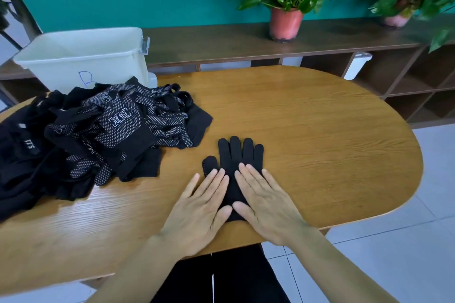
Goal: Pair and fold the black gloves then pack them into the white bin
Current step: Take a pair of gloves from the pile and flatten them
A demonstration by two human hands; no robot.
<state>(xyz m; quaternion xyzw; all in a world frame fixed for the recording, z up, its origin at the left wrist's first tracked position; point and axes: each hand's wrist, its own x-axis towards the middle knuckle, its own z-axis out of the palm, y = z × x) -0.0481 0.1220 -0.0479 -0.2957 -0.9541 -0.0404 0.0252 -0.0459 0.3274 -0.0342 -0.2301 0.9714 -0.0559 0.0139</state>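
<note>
**A:** What's the step in hand?

**B:** Flattening, I'd judge. The left hand [197, 211] and right hand [268, 206] lie palm-down on a black glove [236, 155]. The fingers [216, 179] are straight and slightly spread, gripping nothing, and the thumbs nearly meet over the cuff end.

**A:** How to do it well?

**B:** Press evenly and stroke from the thumbs out toward the fingertips, so the cloth lies smooth before folding. I cannot tell whether a second glove lies beneath, so check that the edges match. Then fold the far end back to the cuff, one hand pinning the middle.

**A:** And the glove itself?

**B:** It looks like a thin, soft knit, plain black on top. Its four fingers and thumb stick out just past the person's fingertips, flat on the tabletop [320, 142].

**A:** Farther out?

**B:** Left of the left fingers, apart from them, is a tangled heap of gloves [110, 135], black with white grip dots. Beyond the heap stands the white bin [83, 56], open-topped, with no gloves showing inside.
</note>
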